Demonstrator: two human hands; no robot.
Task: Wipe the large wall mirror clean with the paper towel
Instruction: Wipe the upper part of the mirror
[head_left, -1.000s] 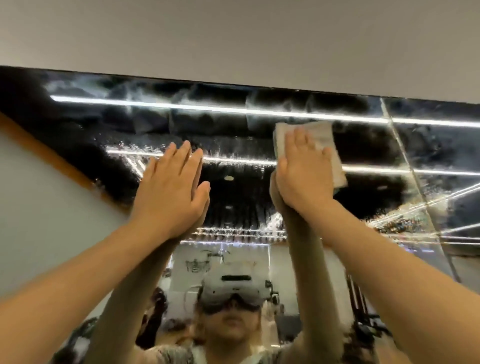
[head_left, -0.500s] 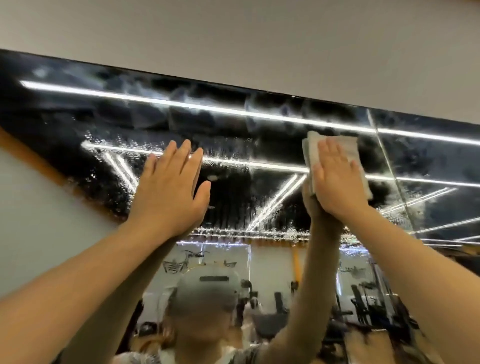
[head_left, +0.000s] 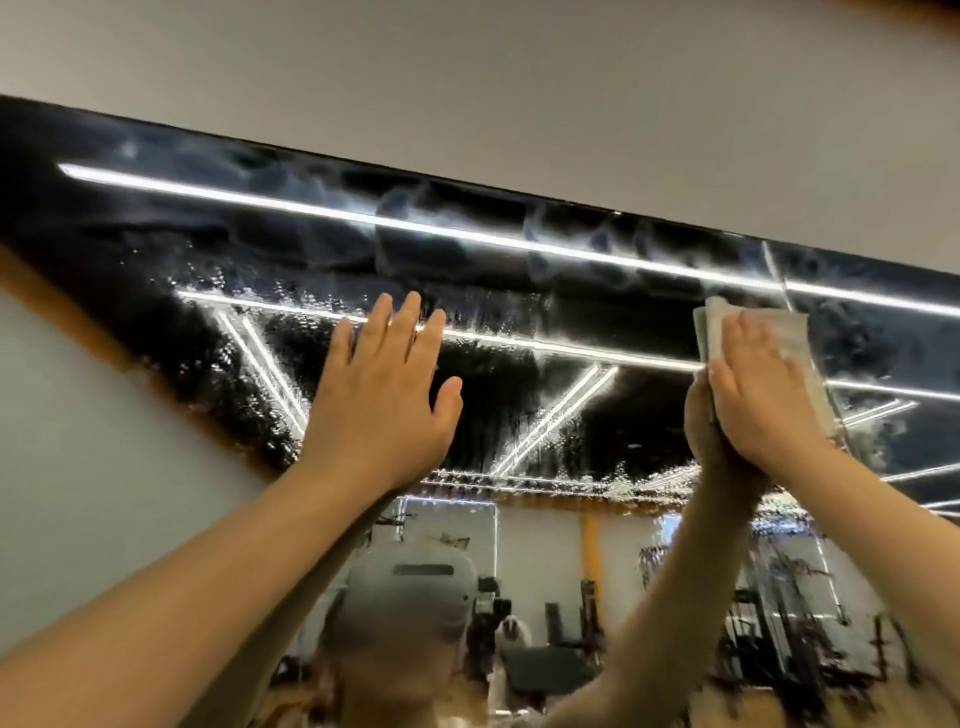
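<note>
A plain grey wall (head_left: 519, 93) fills the upper frame, with a dim orange-brown patch (head_left: 924, 8) at the top right corner.

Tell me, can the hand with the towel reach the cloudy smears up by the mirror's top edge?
Probably yes. The right hand already presses the towel flat on the mirror just below those smears, and nothing lies between. The arm looks stretched, though, so the very top edge might be a strain.
</note>
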